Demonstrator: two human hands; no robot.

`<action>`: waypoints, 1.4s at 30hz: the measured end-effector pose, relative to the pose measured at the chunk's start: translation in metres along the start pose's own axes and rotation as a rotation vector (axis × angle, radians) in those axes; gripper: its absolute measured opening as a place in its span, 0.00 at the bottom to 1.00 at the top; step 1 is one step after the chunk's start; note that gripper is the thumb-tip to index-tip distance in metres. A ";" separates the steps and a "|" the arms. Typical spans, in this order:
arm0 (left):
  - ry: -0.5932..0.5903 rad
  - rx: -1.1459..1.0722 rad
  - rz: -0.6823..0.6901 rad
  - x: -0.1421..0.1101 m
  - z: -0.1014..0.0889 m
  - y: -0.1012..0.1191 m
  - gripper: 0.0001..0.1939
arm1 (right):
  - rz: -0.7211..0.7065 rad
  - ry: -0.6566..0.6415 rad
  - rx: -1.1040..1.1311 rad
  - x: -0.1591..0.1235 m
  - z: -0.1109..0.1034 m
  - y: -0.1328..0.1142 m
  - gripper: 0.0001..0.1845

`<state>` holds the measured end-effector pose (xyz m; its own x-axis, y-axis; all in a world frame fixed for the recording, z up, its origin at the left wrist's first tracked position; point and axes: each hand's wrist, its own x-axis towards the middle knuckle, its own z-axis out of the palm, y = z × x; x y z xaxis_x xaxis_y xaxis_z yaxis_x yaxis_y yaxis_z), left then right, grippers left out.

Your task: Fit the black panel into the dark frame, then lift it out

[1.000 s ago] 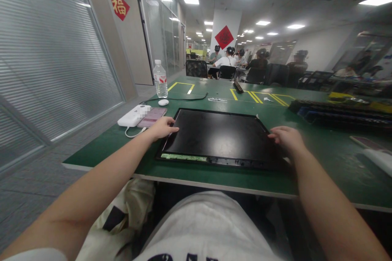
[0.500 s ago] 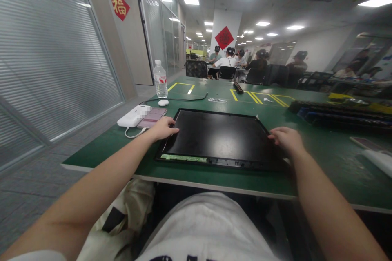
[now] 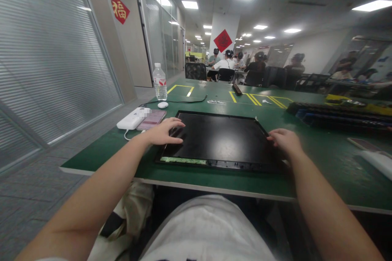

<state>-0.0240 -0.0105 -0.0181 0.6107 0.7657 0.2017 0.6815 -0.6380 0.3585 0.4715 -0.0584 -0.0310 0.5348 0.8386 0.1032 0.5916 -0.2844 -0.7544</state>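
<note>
The left hand (image 3: 161,132) is standing open over the left edge of the black panel (image 3: 214,138), thumb and fingers parted above the screen. The right hand (image 3: 285,140) is bending its fingers in at the panel's right edge; the view is a little soft, so I cannot tell whether it is actually gripping. The panel is lying flat, its near edge showing a green strip (image 3: 183,160) and running close to the front of the worktop (image 3: 104,146). Bare green surface is stretching in a narrow band before the panel and more widely beyond its right edge.

Left of the panel, a phone (image 3: 153,119) and a white power bank (image 3: 131,119) are lying side by side, limiting room there. Behind the panel, a bottle (image 3: 160,83) is standing to the left, yellow tape (image 3: 255,99) is marking the surface, and a dark pile (image 3: 337,114) is filling the right. Farther behind, people (image 3: 225,63) are sitting near a pillar (image 3: 225,22).
</note>
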 end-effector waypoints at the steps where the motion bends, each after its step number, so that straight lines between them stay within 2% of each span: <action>1: -0.030 -0.007 0.028 -0.001 -0.001 0.002 0.35 | -0.005 0.001 -0.004 0.000 0.000 -0.001 0.09; 9: -0.183 -0.049 0.102 -0.007 -0.009 0.009 0.40 | -0.007 -0.007 0.015 -0.005 0.000 -0.004 0.09; 17: -0.252 -0.077 0.135 -0.009 -0.013 0.006 0.47 | -0.013 0.007 0.027 -0.002 0.000 0.000 0.10; 24: -0.244 -0.053 0.152 -0.010 -0.013 0.013 0.46 | -0.024 0.004 0.016 0.002 0.001 0.003 0.10; 32: -0.221 -0.076 0.254 -0.009 -0.011 0.017 0.44 | -0.015 0.005 0.010 -0.004 0.000 -0.003 0.10; 42: -0.225 -0.075 0.247 -0.008 -0.010 0.019 0.42 | -0.024 -0.002 0.016 -0.001 0.001 0.000 0.09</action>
<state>-0.0200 -0.0283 -0.0033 0.8330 0.5462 0.0878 0.4754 -0.7880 0.3913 0.4705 -0.0588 -0.0318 0.5193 0.8460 0.1208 0.5950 -0.2565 -0.7617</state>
